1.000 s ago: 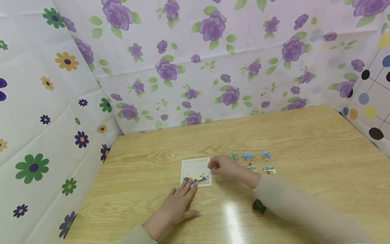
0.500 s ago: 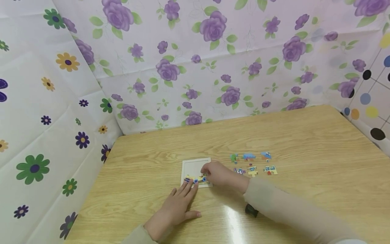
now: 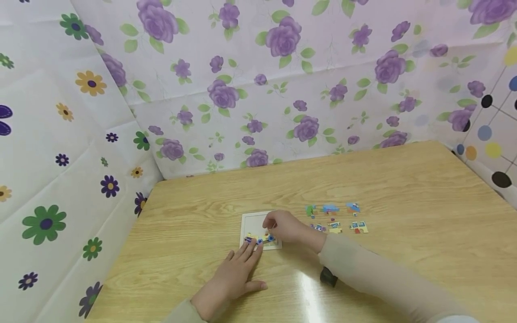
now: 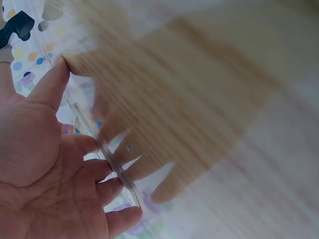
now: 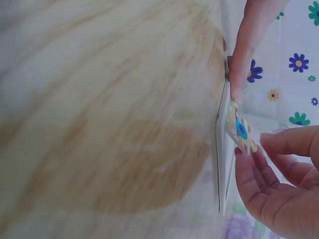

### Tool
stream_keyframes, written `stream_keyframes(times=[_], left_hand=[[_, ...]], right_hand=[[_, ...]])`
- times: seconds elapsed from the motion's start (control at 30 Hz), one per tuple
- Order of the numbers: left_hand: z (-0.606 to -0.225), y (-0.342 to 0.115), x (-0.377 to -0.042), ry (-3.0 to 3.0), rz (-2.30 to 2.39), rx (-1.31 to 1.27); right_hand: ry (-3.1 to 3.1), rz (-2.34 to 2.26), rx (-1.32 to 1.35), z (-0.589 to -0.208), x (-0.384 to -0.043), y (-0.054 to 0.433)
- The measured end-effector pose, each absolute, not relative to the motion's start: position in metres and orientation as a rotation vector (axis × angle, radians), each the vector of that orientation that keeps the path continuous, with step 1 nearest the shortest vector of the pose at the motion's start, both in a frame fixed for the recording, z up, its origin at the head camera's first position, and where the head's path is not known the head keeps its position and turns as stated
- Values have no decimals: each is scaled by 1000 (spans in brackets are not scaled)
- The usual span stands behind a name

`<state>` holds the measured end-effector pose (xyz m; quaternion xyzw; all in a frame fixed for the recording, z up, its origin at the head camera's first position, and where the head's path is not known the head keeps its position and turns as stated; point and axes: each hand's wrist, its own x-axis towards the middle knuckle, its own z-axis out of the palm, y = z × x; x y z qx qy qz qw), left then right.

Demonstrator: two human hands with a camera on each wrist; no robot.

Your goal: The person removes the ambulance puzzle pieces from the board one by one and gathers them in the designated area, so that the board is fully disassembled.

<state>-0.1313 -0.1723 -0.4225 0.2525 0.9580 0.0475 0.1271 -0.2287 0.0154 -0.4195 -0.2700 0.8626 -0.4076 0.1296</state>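
Note:
A small white puzzle tray [image 3: 243, 226] lies on the table with a strip of yellow and blue jigsaw pieces [image 3: 253, 238] along its near edge. My left hand [image 3: 236, 271] lies palm down, fingers spread and straight, fingertips on the tray's near side. In the left wrist view its fingers [image 4: 117, 191] reach over the tray edge. My right hand [image 3: 284, 226] is over the tray's right side. The right wrist view shows its thumb and fingers pinching a jigsaw piece [image 5: 242, 128] with a blue wheel on it, tilted up from the tray.
To the right of the tray lie several loose jigsaw pieces in two rows, among them a green one [image 3: 310, 210], a blue one [image 3: 330, 208] and a yellow one [image 3: 358, 227]. A black device [image 3: 328, 277] hangs below the right sleeve. Flowered cloth [image 3: 222, 94] hangs behind the wooden table.
My right hand has moved left from beside the tray to over its right part, at the pieces along the near edge. The left hand stays where it was.

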Motion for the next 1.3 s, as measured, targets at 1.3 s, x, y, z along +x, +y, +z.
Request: stream_keyframes(times=[1.3], left_hand=[[-421, -171, -131, 2781, 199, 693]], right_hand=[[2453, -1284, -736, -413, -225, 33]])
